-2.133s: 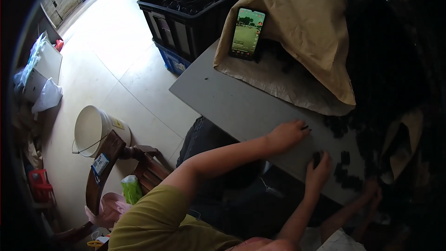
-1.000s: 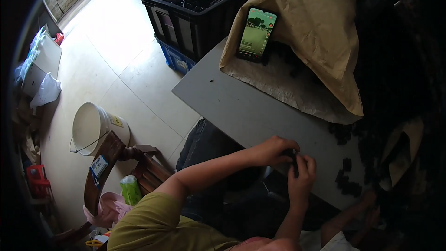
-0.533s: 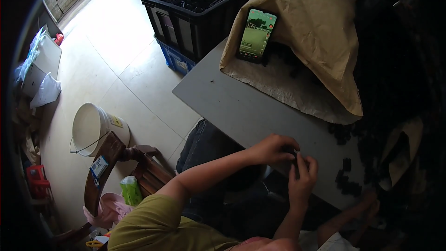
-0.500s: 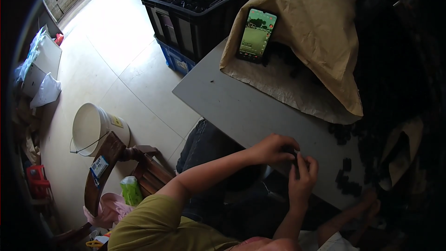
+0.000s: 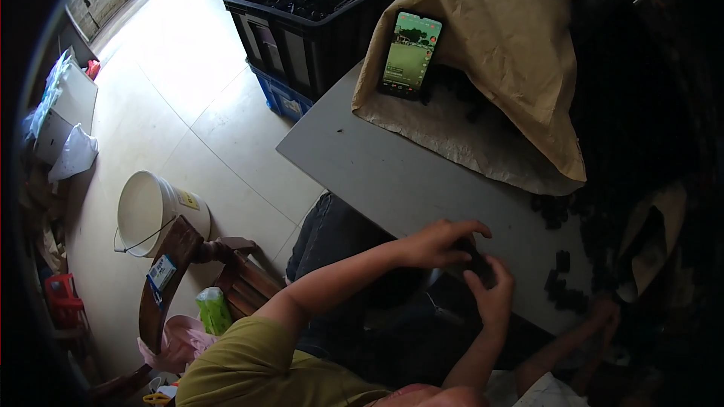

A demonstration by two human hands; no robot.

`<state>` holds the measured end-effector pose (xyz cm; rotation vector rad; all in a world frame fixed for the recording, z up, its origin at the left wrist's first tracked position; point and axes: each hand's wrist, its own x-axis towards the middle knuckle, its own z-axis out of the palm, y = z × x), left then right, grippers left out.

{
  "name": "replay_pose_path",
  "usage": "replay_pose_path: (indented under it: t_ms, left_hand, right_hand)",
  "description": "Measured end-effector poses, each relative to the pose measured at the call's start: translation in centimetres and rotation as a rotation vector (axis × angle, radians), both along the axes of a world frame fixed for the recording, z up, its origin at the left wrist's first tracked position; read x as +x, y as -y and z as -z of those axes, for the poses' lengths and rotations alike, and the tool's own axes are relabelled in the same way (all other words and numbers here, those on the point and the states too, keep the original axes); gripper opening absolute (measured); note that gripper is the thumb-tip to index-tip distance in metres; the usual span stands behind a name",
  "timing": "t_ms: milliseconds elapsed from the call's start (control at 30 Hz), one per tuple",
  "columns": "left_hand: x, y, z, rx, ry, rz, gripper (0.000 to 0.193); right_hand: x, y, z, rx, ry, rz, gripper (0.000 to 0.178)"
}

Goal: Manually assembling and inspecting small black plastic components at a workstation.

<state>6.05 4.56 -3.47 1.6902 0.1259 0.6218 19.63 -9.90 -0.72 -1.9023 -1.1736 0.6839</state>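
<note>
At the near edge of the grey table (image 5: 392,173), at about five o'clock in view, our left hand (image 5: 437,241) and right hand (image 5: 492,294) meet, both curled around a small black part (image 5: 477,262) pinched between the fingertips. We should keep it low over the tabletop and turn it with fingertips only. Loose black parts (image 5: 562,283) lie at three o'clock of the hands; the phone (image 5: 409,54) leans on the paper sack (image 5: 498,53) at twelve.

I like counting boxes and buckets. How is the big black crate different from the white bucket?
The black crate is boxy and dark, filled with small black parts; the white bucket is round and pale, and looks empty. The crate sits on a blue crate beside the grey table; the bucket sits on the floor. Both are open-topped.
</note>
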Motion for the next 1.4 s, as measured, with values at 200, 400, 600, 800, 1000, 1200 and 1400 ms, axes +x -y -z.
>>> replay_pose_path:
  t_ms: [200, 400, 600, 800, 1000, 1200, 1400]
  left_hand:
    - [-1.2, 0.0, -0.6, -0.028, -0.036, 0.19, 0.049]
    - [-3.7, 1.1, -0.8, 0.014, -0.145, 0.161, 0.044]
    - [-4.6, 1.8, -1.4, 0.014, -0.162, 0.189, 0.04]
    - [-6.1, 3.0, -0.7, -0.076, -0.132, 0.032, 0.033]
    - [-6.6, 3.9, -1.4, 0.085, -0.056, 0.019, 0.026]
    - [-6.3, 1.8, -2.0, 0.149, -0.146, 0.059, 0.024]
    - [1.4, -6.3, -2.3, 0.657, -0.093, -0.433, 0.038]
  right_hand:
    - [-0.6, 1.6, 1.3, -0.041, -0.228, 0.071, 0.025]
    - [-2.5, 1.9, 1.4, 0.053, -0.194, -0.06, 0.028]
    - [-2.8, 2.7, 2.0, 0.125, -0.084, -0.112, 0.027]
    - [-4.4, 2.6, 2.8, 0.186, -0.161, -0.096, 0.025]
    - [-4.1, 3.4, 2.2, 0.164, -0.243, -0.184, 0.021]
    - [-5.3, 2.9, 2.0, 0.132, -0.033, -0.193, 0.022]
    - [-2.7, 2.3, 0.5, 0.223, 0.333, -0.222, 0.02]
